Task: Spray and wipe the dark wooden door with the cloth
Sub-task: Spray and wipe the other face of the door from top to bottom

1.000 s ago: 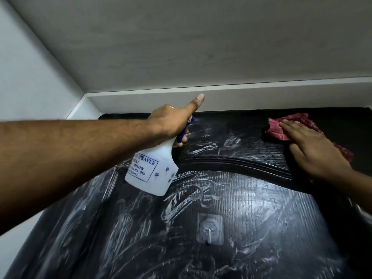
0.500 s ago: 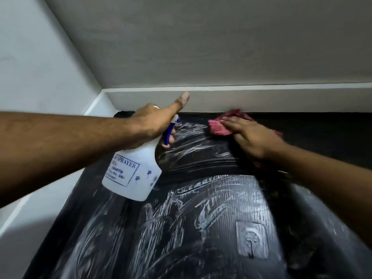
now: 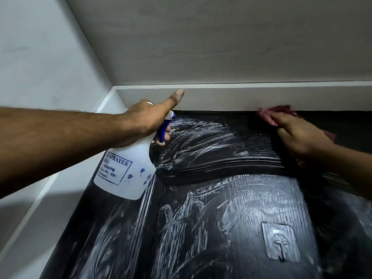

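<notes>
OK, the dark wooden door (image 3: 211,214) fills the lower view, with wet smear streaks across it below and between both sets of fingers. The white frame header (image 3: 231,97) sits just above the fingertips on both sides.

Left arm (image 3: 60,141) comes in from the left, roughly level, wrist straight. Left hand (image 3: 145,119) grips the neck of the white spray bottle (image 3: 126,168). The index finger is straight and lifted clear, pointing up toward the header. The lower fingers curl round the blue trigger (image 3: 163,129). The bottle body hangs tilted below the knuckles, in front of the door's left edge. Cannot tell whether it touches the door.

Right hand (image 3: 300,135) reaches in from the right, palm flat near the door's top edge, fingers straight, close together, aimed up-left. The red cloth (image 3: 267,115) lies under that hand, pressed to the door. It sticks out beyond the fingertips at the top edge and again below the heel of the hand.

A clear adhesive hook (image 3: 279,244) is stuck on the panel, well below the right fingers.
</notes>
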